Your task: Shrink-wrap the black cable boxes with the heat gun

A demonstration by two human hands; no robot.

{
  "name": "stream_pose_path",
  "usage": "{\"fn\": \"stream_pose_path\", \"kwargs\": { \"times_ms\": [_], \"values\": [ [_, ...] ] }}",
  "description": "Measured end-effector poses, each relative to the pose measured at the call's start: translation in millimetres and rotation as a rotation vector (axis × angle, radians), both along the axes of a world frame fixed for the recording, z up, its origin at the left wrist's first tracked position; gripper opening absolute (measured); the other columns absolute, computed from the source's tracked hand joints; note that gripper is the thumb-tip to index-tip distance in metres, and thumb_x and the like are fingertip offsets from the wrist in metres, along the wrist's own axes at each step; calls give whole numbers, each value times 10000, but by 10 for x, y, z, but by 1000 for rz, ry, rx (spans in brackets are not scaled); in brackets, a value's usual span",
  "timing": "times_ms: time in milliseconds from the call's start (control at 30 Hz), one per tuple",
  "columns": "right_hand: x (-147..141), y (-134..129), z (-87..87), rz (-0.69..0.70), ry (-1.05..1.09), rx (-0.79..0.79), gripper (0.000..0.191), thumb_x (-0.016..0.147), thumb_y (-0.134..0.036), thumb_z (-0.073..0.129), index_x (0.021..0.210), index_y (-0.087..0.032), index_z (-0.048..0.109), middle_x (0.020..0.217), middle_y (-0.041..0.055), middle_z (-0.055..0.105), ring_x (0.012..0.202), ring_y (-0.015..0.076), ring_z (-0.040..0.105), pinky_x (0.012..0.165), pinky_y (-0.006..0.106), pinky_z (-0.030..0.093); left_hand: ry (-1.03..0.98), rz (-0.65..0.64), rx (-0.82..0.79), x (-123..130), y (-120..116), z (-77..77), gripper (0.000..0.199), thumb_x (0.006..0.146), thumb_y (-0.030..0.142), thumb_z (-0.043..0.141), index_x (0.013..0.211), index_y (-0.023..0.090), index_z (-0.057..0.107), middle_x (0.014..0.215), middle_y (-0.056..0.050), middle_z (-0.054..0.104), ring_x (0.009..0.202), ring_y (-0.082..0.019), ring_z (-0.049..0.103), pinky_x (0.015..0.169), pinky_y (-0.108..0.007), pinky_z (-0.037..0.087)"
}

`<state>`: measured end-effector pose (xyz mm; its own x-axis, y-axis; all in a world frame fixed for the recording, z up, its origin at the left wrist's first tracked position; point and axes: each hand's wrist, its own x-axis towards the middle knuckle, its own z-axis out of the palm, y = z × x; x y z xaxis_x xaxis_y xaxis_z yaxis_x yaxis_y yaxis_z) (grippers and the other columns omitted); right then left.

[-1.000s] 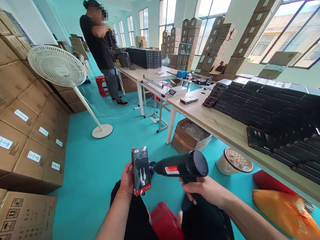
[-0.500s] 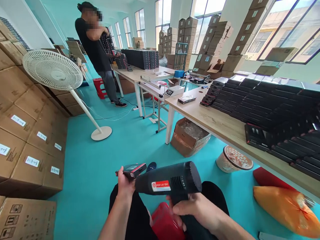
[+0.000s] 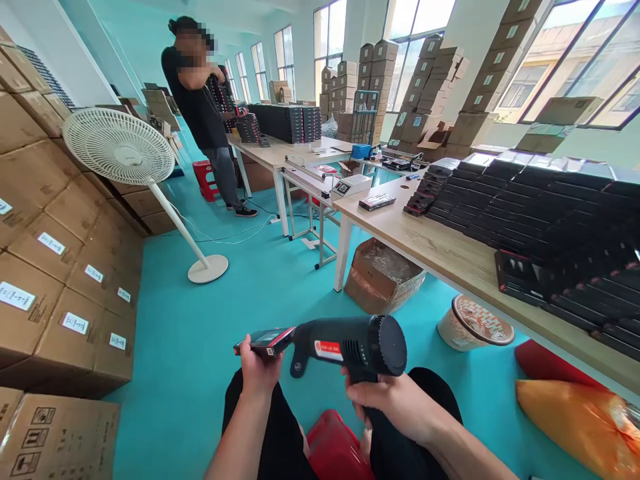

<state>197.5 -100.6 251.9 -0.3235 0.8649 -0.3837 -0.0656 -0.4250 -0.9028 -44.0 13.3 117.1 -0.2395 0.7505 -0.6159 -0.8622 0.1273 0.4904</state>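
My left hand (image 3: 259, 371) is wrapped round a flat black box (image 3: 265, 339) with red edges, holding it out in front of my knees. My right hand (image 3: 383, 397) is closed on the handle of a black heat gun (image 3: 345, 341) with a red and white label. The gun points left, its nozzle close to the right end of the box. Whether nozzle and box touch, I cannot tell. Below the gun, a red stool (image 3: 334, 443) shows between my legs.
Stacked black boxes (image 3: 520, 200) cover much of the wooden table (image 3: 430, 243) at right. Under it stand an open carton (image 3: 373, 280) and a waste bin (image 3: 463, 330). A white fan (image 3: 130, 157) and cartons (image 3: 75, 267) are at left. Farther back stands a person (image 3: 200, 113).
The heat gun's nozzle has moved up and right, off my left wrist to beside the box's right end. The surroundings have shifted slightly right and down in view.
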Motion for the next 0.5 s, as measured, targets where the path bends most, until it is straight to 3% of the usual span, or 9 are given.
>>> {"fn": "stream_pose_path", "kwargs": {
  "times_ms": [100, 167, 267, 400, 500],
  "values": [
    [4, 7, -1, 132, 48, 6, 106, 752, -264, 688, 718, -166, 666, 598, 1, 626, 577, 164, 559, 598, 311, 423, -13, -20, -4, 16, -11, 39, 454, 969, 436, 432, 1216, 118, 644, 959, -131, 739, 813, -266, 734, 732, -401, 614],
    [37, 12, -10, 42, 25, 20, 133, 768, -289, 694, 741, -161, 674, 589, -3, 617, 565, 160, 554, 598, 310, 425, -20, 4, 21, 8, -27, 84, 436, 963, 360, 424, 1245, 100, 632, 964, -133, 742, 836, -259, 740, 739, -375, 616],
    [172, -16, -66, -138, 54, -30, 242, 770, -338, 730, 919, -152, 690, 627, -4, 639, 546, 152, 554, 574, 301, 432, -16, 4, 43, -30, -62, 155, 454, 930, 264, 417, 1304, 88, 605, 985, -141, 751, 877, -260, 748, 770, -376, 618],
    [394, -154, -161, -140, 279, -138, 367, 720, -351, 781, 1003, -133, 698, 778, 43, 679, 547, 155, 579, 491, 281, 425, -31, -65, 130, -103, -96, 219, 499, 865, 244, 442, 1308, 99, 621, 1008, -144, 767, 906, -285, 752, 807, -428, 618],
    [495, -277, -165, -172, 316, -154, 364, 722, -346, 784, 999, -122, 710, 764, 52, 681, 523, 140, 567, 489, 272, 425, 21, -103, 110, -168, -90, 235, 435, 815, 225, 489, 1195, 130, 678, 862, -90, 774, 767, -257, 752, 713, -392, 621]
  ]
}}
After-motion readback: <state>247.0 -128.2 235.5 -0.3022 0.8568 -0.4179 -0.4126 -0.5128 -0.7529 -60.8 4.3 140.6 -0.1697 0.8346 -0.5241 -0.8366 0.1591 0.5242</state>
